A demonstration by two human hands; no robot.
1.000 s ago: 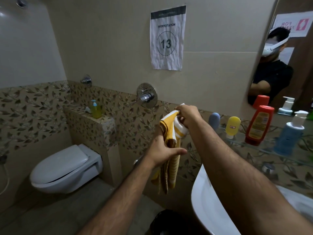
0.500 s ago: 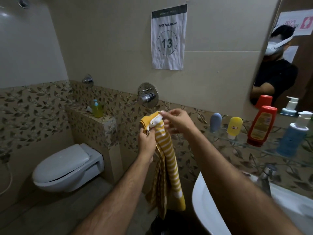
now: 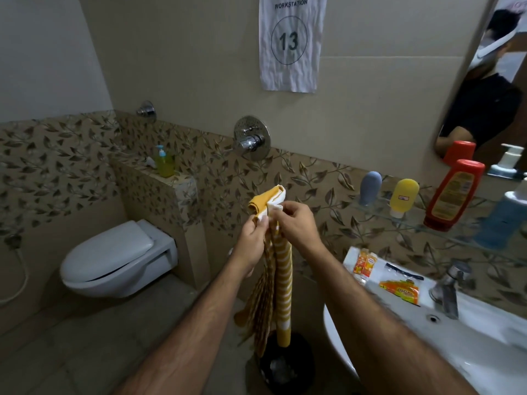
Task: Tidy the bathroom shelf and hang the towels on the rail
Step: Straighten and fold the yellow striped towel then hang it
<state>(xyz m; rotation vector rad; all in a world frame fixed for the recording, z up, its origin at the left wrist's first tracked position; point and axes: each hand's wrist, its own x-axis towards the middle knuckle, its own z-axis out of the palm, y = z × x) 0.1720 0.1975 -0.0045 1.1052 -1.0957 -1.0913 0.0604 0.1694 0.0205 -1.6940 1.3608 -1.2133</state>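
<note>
A white wall-hung toilet (image 3: 114,259) sits at the left with its lid closed, and a white ceramic washbasin (image 3: 445,346) fills the lower right. Above the basin a glass wall shelf (image 3: 427,226) carries a red squeeze bottle (image 3: 453,195), a yellow tube (image 3: 403,196) and a grey tube (image 3: 370,187), all standing on their caps. Between toilet and basin hangs a yellow-and-white striped towel (image 3: 282,280), its top corner bunched. The left hand (image 3: 253,240) grips it just below the top; the right hand (image 3: 293,223) pinches the white edge.
</note>
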